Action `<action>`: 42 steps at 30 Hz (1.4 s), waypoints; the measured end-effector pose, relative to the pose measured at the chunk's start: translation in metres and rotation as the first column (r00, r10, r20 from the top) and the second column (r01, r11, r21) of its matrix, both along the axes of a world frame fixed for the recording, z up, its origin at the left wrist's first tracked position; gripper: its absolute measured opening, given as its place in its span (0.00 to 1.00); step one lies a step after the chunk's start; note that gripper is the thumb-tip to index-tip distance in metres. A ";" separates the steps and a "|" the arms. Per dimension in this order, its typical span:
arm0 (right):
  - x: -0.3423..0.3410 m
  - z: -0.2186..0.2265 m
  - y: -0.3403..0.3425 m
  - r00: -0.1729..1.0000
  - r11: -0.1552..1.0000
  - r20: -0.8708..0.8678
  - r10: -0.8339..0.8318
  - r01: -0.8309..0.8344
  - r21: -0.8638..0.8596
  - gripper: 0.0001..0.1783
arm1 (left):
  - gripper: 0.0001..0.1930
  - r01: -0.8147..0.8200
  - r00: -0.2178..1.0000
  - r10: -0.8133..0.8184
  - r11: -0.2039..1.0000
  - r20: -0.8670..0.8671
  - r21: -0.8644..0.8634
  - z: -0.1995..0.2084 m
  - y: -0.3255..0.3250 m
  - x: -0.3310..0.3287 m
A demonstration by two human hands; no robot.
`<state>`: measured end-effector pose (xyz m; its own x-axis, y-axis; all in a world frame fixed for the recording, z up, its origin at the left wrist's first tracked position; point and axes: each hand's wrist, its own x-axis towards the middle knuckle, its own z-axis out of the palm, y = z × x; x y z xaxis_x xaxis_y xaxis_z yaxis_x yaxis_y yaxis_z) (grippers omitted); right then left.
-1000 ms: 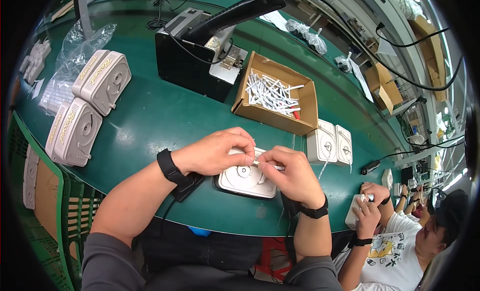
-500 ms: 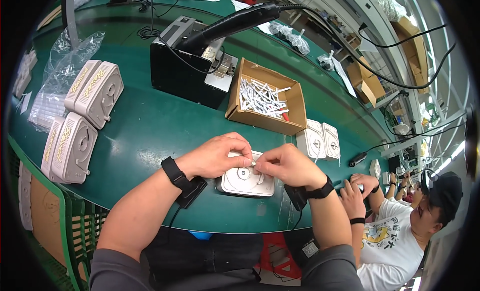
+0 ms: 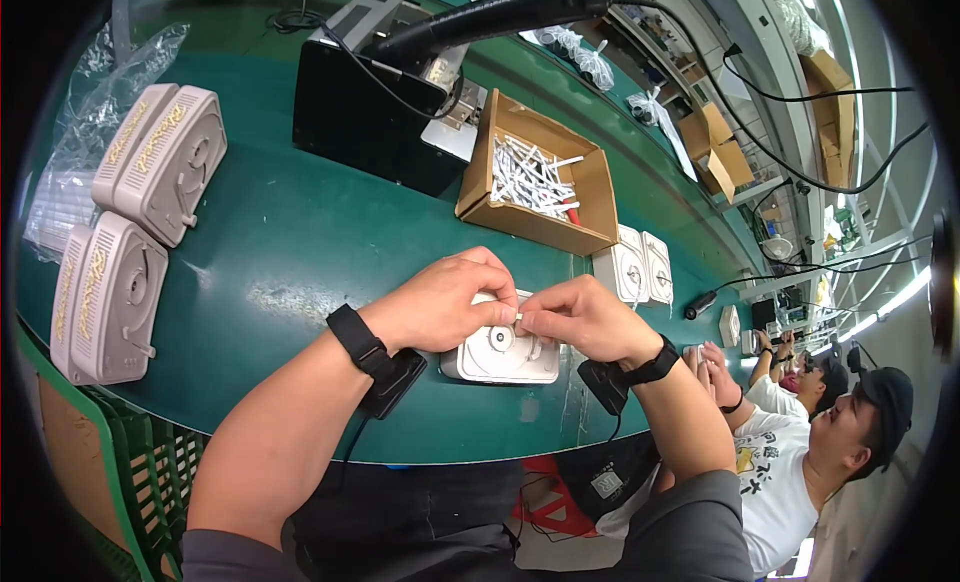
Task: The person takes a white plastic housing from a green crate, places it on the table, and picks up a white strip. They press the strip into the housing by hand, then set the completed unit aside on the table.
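A light grey rounded plastic housing with a round hub lies flat on the green bench in front of me. Over its far edge, my left hand and my right hand meet with fingertips almost touching. Both pinch a small white piece between thumb and forefinger; its exact kind is too small to make out. The fingers cover the far part of the housing. Each wrist wears a black band with a dark box.
Several similar housings stand at the left beside clear plastic bags. A black machine with a long handle and a cardboard box of white strips stand beyond my hands. More housings and a co-worker are at the right.
The view has shifted a little. Both hands stay at the housing's far edge, with the fingertips raised slightly and the white piece now showing between them.
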<state>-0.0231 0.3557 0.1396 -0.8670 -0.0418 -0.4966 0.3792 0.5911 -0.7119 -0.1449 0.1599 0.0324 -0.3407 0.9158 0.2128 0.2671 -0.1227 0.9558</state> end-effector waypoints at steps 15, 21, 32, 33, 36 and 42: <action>0.007 -0.006 0.001 0.929 0.965 -0.294 0.225 -0.171 0.198 0.08 | 0.06 -0.061 0.998 0.061 0.998 -0.031 0.023 0.010 -0.001 0.005; 0.002 -0.008 -0.002 0.930 0.969 -0.291 0.225 -0.181 0.171 0.08 | 0.05 -0.037 0.999 0.037 0.999 -0.039 -0.008 0.011 -0.003 0.000; 0.013 -0.008 -0.008 0.838 0.897 -0.436 0.328 -0.132 0.422 0.17 | 0.07 -0.042 0.975 0.060 0.995 -0.213 0.089 0.009 -0.006 -0.006; 0.020 -0.010 -0.014 0.813 0.866 -0.478 0.331 -0.060 0.497 0.22 | 0.08 -0.063 0.998 0.063 0.998 0.012 0.019 0.012 -0.006 -0.007; 0.036 -0.021 -0.017 0.741 0.835 -0.588 0.323 0.069 0.546 0.32 | 0.12 -0.051 0.898 0.107 0.989 0.426 -0.142 0.016 -0.005 -0.011; 0.064 -0.042 -0.025 0.710 0.809 -0.567 0.418 -0.006 0.588 0.52 | 0.16 -0.076 0.882 0.132 0.987 0.452 -0.141 0.004 -0.005 -0.021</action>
